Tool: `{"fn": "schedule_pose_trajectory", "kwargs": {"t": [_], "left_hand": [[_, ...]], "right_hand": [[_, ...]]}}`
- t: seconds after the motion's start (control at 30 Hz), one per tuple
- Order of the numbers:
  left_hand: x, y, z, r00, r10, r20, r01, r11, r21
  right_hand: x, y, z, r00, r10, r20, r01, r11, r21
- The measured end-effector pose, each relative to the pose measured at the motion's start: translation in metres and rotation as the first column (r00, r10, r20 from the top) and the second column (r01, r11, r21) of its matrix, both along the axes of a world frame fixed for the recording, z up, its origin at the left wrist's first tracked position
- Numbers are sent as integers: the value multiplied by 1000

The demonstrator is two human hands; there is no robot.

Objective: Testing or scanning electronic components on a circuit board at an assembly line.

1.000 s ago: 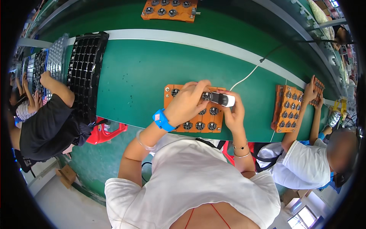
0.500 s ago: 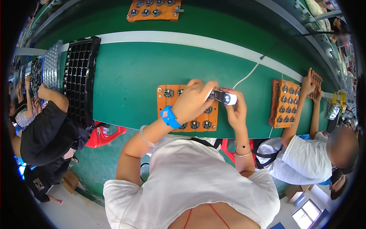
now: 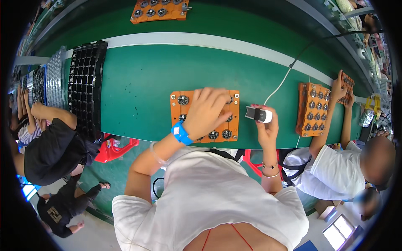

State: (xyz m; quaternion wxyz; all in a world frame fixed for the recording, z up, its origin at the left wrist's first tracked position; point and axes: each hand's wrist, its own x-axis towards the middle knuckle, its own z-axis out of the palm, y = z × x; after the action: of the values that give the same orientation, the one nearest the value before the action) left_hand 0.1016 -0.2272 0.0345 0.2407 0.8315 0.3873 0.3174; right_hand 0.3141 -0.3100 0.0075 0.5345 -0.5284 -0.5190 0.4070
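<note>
Both hands are over or beside an orange tray (image 3: 236,121) at the near side of the green table (image 3: 146,83). The left hand (image 3: 206,109) arches over its middle, hiding part of it. Its thumb stands apart from the fingers with nothing visible between; contact with the round modules (image 3: 213,134) cannot be confirmed.

The right hand (image 3: 269,127) pinches a white-and-black handheld device (image 3: 260,114) between thumb and fingers. The device is just right of the tray, apart from it, its long axis running roughly left to right. The dark end points left, toward the tray and the left hand's fingers (clearance above the table cannot be judged). The right hand is the nearer of the 2 to the tray's right edge after the left.

Farther out, a pale cable (image 3: 277,88) leads away from the device. Right: a stack of orange trays (image 3: 302,109). Left: a black compartment tray (image 3: 103,54). Farthest: 1 loaded orange carrier (image 3: 171,18).
</note>
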Motion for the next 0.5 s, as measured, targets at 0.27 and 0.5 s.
{"fn": "schedule_pose_trajectory", "kwargs": {"t": [0.27,0.5], "left_hand": [[3,-24,-9,989,-114,-99,113,994,-11],[4,-25,-3,998,-66,-20,65,997,-31]], "right_hand": [[-12,-7,3,950,98,295,-97,995,-19],[-19,-5,5,947,129,294,-133,991,-4]]}}
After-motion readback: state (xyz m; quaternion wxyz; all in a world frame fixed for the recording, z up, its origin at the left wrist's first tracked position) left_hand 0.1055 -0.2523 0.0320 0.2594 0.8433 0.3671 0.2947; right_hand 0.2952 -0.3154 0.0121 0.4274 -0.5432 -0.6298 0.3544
